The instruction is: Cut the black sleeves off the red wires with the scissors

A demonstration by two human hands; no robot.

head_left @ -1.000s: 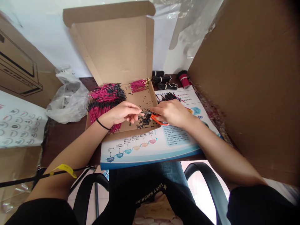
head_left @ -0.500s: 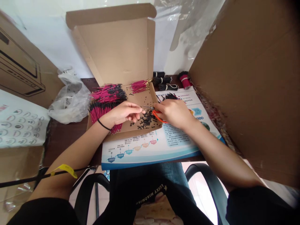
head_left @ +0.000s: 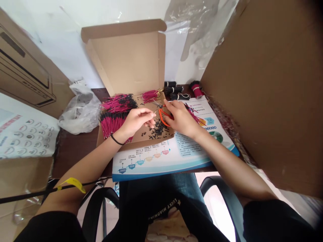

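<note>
While a thin wire piece (head_left: 154, 113) is pinched between thumb and forefinger of the left hand (head_left: 139, 119), orange-handled scissors (head_left: 160, 116) are gripped by the right hand (head_left: 179, 116). Left fingertips: narrow, closed on the piece; remaining fingers curled below. Only a small tip is shown, rest hidden by the fingers. Right fingers: wrapped at the handles, blades pointed up-left, apart from the pinched piece; blade gap too small to be judged.

Wire piece is held above the open cardboard box (head_left: 141, 144), near a heap of black scraps (head_left: 158, 129) scattered on its floor. Box lid (head_left: 131, 64) is raised at the back.

In the box, 2 piles of magenta wires with black ends are laid at left: far pile (head_left: 119, 102), near pile (head_left: 112, 124), the latter partly covered by the left hand. A gold-tipped bundle (head_left: 150, 96) is placed at the back right. Loose magenta wires (head_left: 193, 117) are seen beyond the right hand, on a printed sheet (head_left: 151, 164).

Farther back, 3 black bundles (head_left: 174, 89) and 1 banded magenta bundle (head_left: 196, 90) are set on the table (head_left: 75, 144). A plastic bag (head_left: 79, 111) is kept left of the box.
</note>
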